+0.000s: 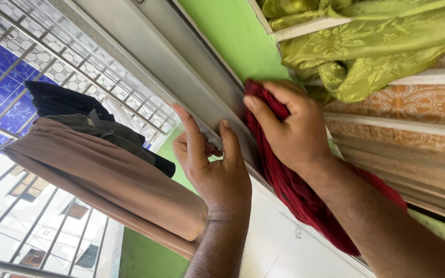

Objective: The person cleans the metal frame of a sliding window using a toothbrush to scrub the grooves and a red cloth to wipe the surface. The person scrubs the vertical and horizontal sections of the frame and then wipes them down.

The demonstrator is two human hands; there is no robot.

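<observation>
Grey window frame: left hand braces; right hand clutches red cloth.

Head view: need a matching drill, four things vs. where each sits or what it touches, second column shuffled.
Things:
1. red cloth
2. left hand
3. yellow-green curtain
4. brown garment

Places or states:
A. bunched at the top right, over the patterned wall
B. fingers resting on the grey window frame
C. draped at the left, in front of the window grille
D. gripped by the right hand and pressed to the frame

Pairs: 1-D, 2-B, 3-A, 4-C
</observation>
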